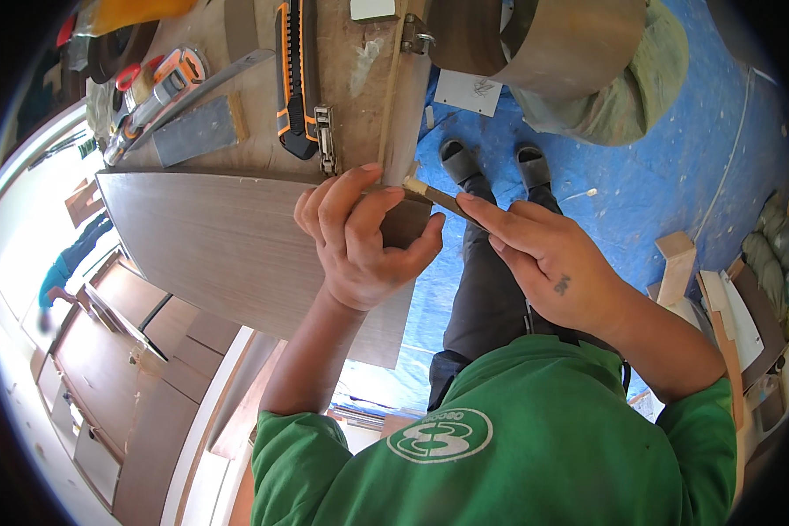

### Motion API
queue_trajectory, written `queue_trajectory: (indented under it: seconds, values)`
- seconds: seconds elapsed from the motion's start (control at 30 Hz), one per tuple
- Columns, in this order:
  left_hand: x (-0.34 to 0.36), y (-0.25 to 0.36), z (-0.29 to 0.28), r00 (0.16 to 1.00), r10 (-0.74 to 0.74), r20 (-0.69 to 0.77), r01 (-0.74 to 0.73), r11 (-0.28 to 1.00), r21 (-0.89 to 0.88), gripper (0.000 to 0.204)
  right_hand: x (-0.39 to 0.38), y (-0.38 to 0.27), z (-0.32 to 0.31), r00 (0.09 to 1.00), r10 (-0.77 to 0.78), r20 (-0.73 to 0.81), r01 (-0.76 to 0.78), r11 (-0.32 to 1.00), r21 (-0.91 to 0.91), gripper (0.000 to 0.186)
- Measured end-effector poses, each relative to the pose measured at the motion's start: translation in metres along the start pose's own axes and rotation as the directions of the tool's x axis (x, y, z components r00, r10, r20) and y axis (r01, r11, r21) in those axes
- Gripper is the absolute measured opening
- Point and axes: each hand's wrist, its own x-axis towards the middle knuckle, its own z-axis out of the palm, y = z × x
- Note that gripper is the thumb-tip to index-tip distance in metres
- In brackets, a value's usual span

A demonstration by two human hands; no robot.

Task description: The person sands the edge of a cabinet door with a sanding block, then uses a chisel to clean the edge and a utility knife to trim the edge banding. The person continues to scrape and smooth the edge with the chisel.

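Note:
My right hand (548, 263) grips a narrow brown strip (451, 204) with a pale end, fingers on top and along its side. The strip's pale tip is at the corner of a grey-brown wood-grain panel (228, 237). Over that same corner, my left hand (359, 223) is open, its fingers bent and spread and the thumb apart. Just beyond the left fingertips lies a metal hinge (326, 140). A black and orange utility knife (296, 83) rests beside the hinge on the wooden worktop (258, 114).
Farther left on the worktop are a grey block (197, 131) and several hand tools (162, 96). A curved brown panel (578, 53) stands at the far right. Blue sheeting (622, 210) covers the floor, with wood offcuts (675, 263) at the right. Another person (70, 263) is at far left.

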Motion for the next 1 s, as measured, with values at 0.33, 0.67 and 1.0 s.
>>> queue_trajectory:
  seconds: [0.33, 0.67, 1.0]
  values:
    - [0.001, 0.0, 0.0, 1.0, -0.004, -0.006, 0.004, 1.0, 0.01, 0.058, 0.016, 0.016, 0.007, 1.0, -0.028, 0.013, 0.03, 0.994, -0.109, 0.065]
    - [0.001, 0.0, 0.001, 1.0, 0.009, -0.004, -0.009, 1.0, 0.017, 0.057, 0.029, 0.007, 0.004, 0.995, -0.03, 0.095, 0.049, 0.978, -0.203, 0.062]
    - [0.003, 0.001, 0.0, 1.0, 0.005, -0.003, -0.005, 1.0, 0.016, 0.056, 0.036, 0.011, 0.012, 0.997, -0.015, 0.082, 0.031, 0.979, -0.204, 0.062]
